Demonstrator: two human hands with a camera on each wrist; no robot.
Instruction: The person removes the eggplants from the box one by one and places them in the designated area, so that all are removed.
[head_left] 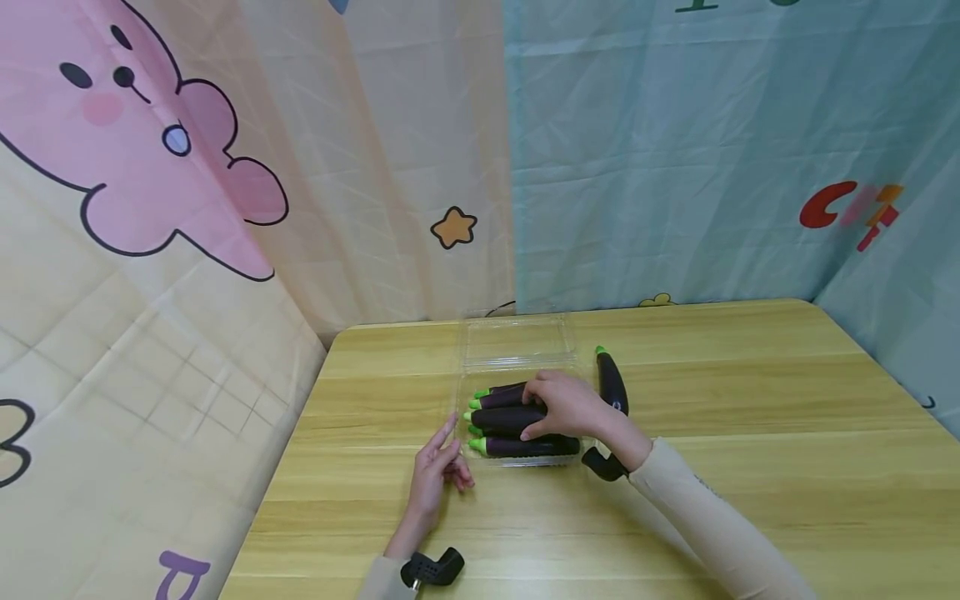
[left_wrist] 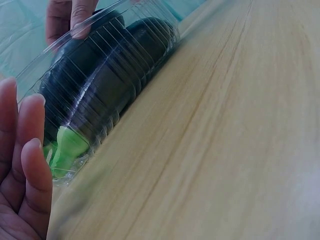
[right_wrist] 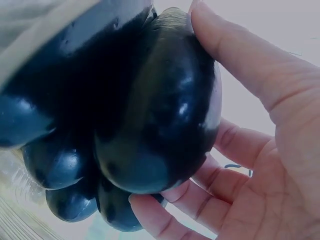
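Note:
Several dark purple eggplants with green stems lie side by side in a clear plastic box [head_left: 525, 463], their stems toward the left. My right hand [head_left: 572, 407] reaches over the box and grips one eggplant [head_left: 504, 419] on top of the others. In the right wrist view, thumb and fingers curl round the blunt end of that eggplant [right_wrist: 165, 110]. My left hand [head_left: 437, 471] is at the box's near left corner with fingers extended. The left wrist view shows its fingers [left_wrist: 31, 125] beside the box wall, holding nothing; contact is unclear.
One more eggplant [head_left: 612, 382] lies on the wooden table [head_left: 735, 400], just right of the box. The box's transparent lid [head_left: 517, 340] is folded back toward the far edge. Printed curtains [head_left: 390, 183] hang behind the table and at its sides.

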